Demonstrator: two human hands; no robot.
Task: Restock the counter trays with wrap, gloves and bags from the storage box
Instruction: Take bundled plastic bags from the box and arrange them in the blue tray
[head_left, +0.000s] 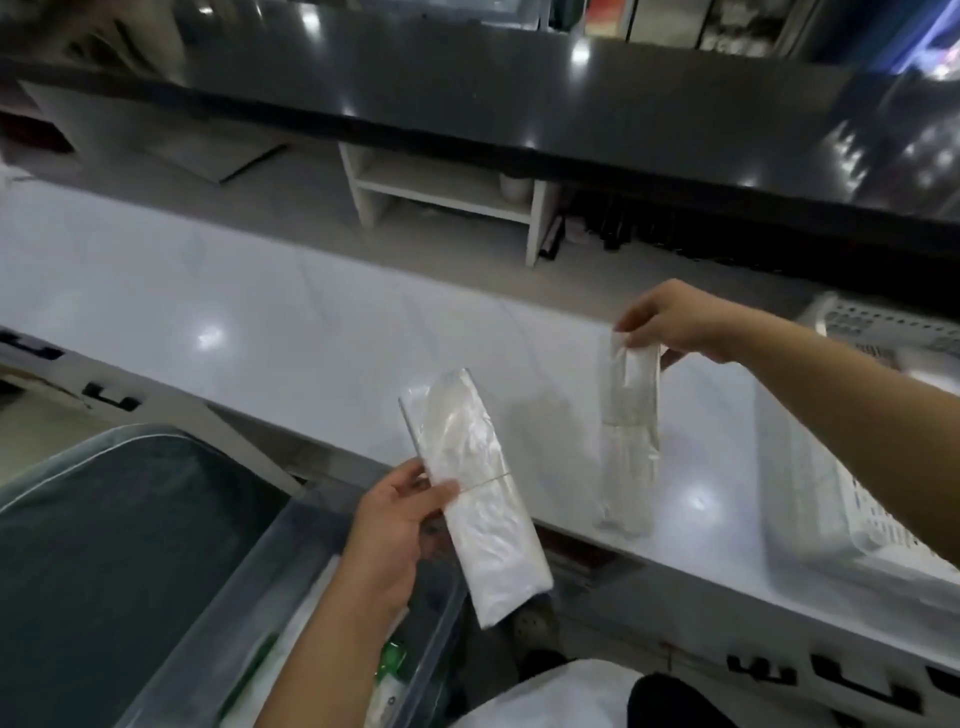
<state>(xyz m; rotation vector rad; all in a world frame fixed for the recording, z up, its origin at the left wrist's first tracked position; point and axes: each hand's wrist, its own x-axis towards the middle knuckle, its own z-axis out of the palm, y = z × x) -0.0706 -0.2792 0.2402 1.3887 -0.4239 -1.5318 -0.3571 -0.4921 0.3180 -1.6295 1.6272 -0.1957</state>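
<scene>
My left hand (395, 525) grips a flat bundle of clear plastic bags (478, 499), tied round the middle with a rubber band, held tilted over the counter's near edge. My right hand (670, 322) pinches the handles of a second, narrower bundle of plastic bags (631, 431), which hangs down with its lower end touching the white counter (260, 322). A white perforated tray (883, 332) stands at the far right of the counter, partly behind my right forearm. The clear storage box (436, 613) is below my left arm, with green-labelled packets inside.
A dark grey lid (119, 561) lies to the left of the storage box. A raised black counter (519, 119) runs along the back, with a small white shelf unit (447, 197) under it. More translucent plastic lies on the counter at the right (810, 499).
</scene>
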